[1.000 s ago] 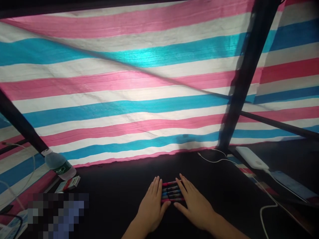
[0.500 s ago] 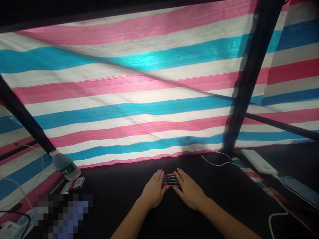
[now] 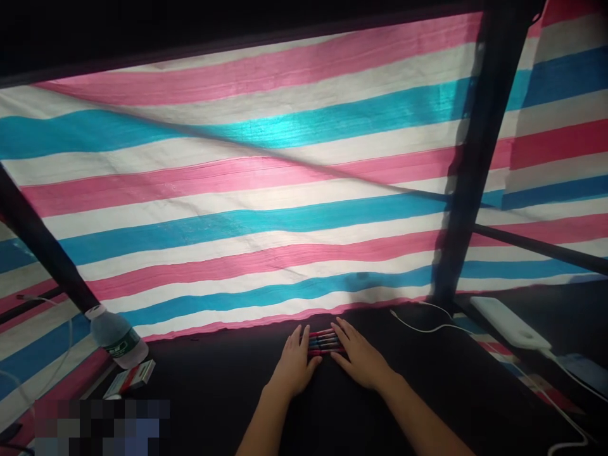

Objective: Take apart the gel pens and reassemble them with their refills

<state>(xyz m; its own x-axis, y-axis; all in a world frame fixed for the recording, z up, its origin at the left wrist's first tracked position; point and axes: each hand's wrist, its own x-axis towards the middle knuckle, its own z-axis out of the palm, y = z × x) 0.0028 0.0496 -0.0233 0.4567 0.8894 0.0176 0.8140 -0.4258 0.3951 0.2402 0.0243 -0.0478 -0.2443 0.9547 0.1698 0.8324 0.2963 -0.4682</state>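
Several slim, pen-like sticks (image 3: 325, 342), reddish, blue and dark, lie side by side on a matte black tabletop (image 3: 213, 392), crosswise between bare left hand (image 3: 293, 365) and bare right hand (image 3: 363, 359). Reddish ones at near and far edges of the row. Left fingers at the sticks' left ends: straight, close together bar a small gap at the tips, thumb held out by the near edge. Right fingers straight, tips at the right ends, thumb angled out by the near right corner. Middle of sticks uncovered; can't tell how firmly either hand presses. Well left of sticks: clear plastic bottle with green label (image 3: 116, 342), small white-and-red box (image 3: 129, 379) just beside it. Well right of sticks: white rounded slab-shaped device (image 3: 508, 323), cable attached. Behind sticks: pink, white and blue striped plastic sheet (image 3: 237, 218).
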